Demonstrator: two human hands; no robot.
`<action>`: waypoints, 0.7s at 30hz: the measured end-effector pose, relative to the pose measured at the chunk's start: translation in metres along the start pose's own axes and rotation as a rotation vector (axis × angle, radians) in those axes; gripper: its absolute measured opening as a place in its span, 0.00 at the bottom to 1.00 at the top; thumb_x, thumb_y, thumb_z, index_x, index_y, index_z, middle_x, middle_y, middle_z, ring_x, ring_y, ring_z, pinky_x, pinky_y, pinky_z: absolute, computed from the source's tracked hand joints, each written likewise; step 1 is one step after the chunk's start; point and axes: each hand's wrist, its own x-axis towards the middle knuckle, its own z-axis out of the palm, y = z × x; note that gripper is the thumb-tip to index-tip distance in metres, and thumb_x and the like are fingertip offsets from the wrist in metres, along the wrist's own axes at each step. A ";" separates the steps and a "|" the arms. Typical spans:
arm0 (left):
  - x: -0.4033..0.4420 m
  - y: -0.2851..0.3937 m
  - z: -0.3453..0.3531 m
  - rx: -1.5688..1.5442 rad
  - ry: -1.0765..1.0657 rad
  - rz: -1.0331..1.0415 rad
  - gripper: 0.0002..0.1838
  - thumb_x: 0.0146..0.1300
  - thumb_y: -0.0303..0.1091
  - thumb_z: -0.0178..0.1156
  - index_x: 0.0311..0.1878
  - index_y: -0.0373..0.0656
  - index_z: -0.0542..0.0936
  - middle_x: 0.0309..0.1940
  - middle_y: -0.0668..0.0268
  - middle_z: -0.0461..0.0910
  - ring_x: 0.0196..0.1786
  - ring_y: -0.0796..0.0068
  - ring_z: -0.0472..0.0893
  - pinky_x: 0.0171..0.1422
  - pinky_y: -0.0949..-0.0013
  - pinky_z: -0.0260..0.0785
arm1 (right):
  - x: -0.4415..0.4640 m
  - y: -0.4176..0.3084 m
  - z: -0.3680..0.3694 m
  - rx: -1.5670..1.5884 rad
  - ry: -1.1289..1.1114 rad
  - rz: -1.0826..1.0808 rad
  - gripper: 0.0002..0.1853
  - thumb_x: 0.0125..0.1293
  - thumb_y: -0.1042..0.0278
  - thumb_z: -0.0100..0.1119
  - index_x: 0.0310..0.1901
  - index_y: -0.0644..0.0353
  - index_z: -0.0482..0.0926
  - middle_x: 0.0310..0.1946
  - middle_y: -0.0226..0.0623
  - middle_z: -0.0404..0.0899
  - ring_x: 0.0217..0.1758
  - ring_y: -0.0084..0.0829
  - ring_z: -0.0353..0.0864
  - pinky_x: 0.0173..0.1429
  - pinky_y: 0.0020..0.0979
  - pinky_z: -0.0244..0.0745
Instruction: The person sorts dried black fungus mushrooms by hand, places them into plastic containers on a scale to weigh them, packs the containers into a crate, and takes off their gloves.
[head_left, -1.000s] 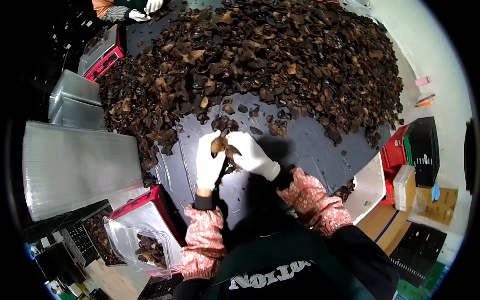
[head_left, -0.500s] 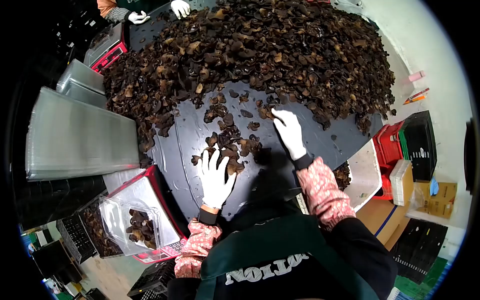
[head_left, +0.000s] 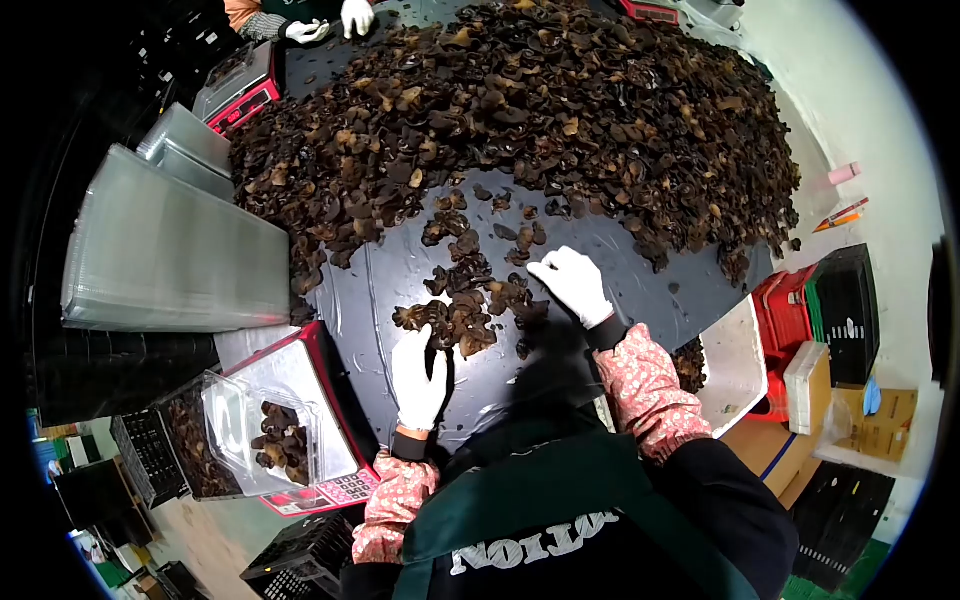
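Wood ear mushrooms (head_left: 466,320) lie in a loose cluster on the black tabletop (head_left: 375,330) in front of me. My left hand (head_left: 418,380), white-gloved, is at the cluster's lower left edge, fingers stretched forward and thumb apart. To the right of the cluster, my right hand (head_left: 575,285) is also gloved; its fingers point left over the table, and no mushroom shows in them. A large heap of wood ear mushrooms (head_left: 530,120) spreads across the far side. At left, an open clear plastic box (head_left: 235,425) with several mushrooms rests on a red scale (head_left: 325,385).
Stacks of clear plastic containers (head_left: 180,245) stand at left. Across the table are another person's gloved hands (head_left: 356,16) and a second scale (head_left: 240,90). A white tub (head_left: 735,365), red crates (head_left: 785,305) and cardboard boxes (head_left: 765,450) are at right.
My left hand has drawn back from on top of the cluster to its lower edge, its fingers closer together. My right hand has moved down and left, away from the heap. The view has shifted slightly.
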 end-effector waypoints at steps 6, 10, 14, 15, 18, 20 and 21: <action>0.002 0.007 0.002 -0.012 0.003 -0.023 0.24 0.60 0.29 0.62 0.62 0.42 0.77 0.57 0.52 0.75 0.62 0.52 0.73 0.69 0.56 0.64 | 0.083 -0.014 0.025 0.077 0.250 -0.226 0.13 0.60 0.59 0.65 0.45 0.53 0.84 0.43 0.35 0.81 0.49 0.39 0.78 0.54 0.38 0.73; 0.002 0.012 0.005 0.032 0.071 -0.067 0.23 0.60 0.28 0.62 0.60 0.41 0.77 0.59 0.52 0.74 0.63 0.50 0.72 0.69 0.54 0.63 | 0.124 -0.010 0.058 -0.081 0.270 -0.367 0.14 0.59 0.55 0.65 0.42 0.52 0.84 0.44 0.35 0.82 0.49 0.39 0.77 0.49 0.42 0.71; 0.002 0.005 0.008 0.105 0.164 -0.035 0.25 0.57 0.26 0.64 0.60 0.40 0.76 0.60 0.52 0.73 0.65 0.50 0.70 0.71 0.54 0.60 | 0.125 -0.008 0.058 -0.438 0.119 -0.253 0.20 0.62 0.45 0.59 0.25 0.52 0.82 0.25 0.33 0.77 0.36 0.37 0.76 0.37 0.42 0.65; -0.001 0.002 0.008 0.084 0.168 -0.075 0.26 0.57 0.26 0.64 0.61 0.39 0.75 0.61 0.51 0.72 0.66 0.50 0.70 0.72 0.54 0.59 | 0.121 -0.009 0.055 -0.465 0.114 -0.245 0.18 0.63 0.47 0.59 0.26 0.52 0.82 0.26 0.33 0.77 0.35 0.38 0.76 0.38 0.42 0.66; -0.011 -0.005 0.015 0.021 0.193 -0.167 0.32 0.57 0.27 0.65 0.67 0.36 0.69 0.64 0.49 0.69 0.68 0.51 0.68 0.73 0.54 0.58 | 0.133 -0.018 0.057 -0.269 0.130 -0.306 0.13 0.63 0.52 0.60 0.31 0.52 0.83 0.28 0.34 0.77 0.35 0.38 0.77 0.39 0.41 0.69; -0.015 -0.006 0.019 -0.069 0.221 -0.290 0.36 0.56 0.27 0.65 0.69 0.35 0.66 0.65 0.49 0.68 0.68 0.51 0.67 0.74 0.55 0.56 | 0.144 -0.034 0.064 0.018 0.149 -0.392 0.09 0.64 0.58 0.61 0.39 0.51 0.84 0.31 0.34 0.78 0.37 0.38 0.79 0.43 0.38 0.74; -0.015 -0.006 0.019 -0.051 0.215 -0.302 0.37 0.56 0.28 0.66 0.70 0.34 0.65 0.66 0.49 0.68 0.68 0.51 0.67 0.74 0.56 0.56 | 0.150 -0.045 0.070 0.108 0.169 -0.385 0.10 0.64 0.58 0.61 0.41 0.52 0.84 0.32 0.35 0.79 0.38 0.38 0.80 0.44 0.37 0.75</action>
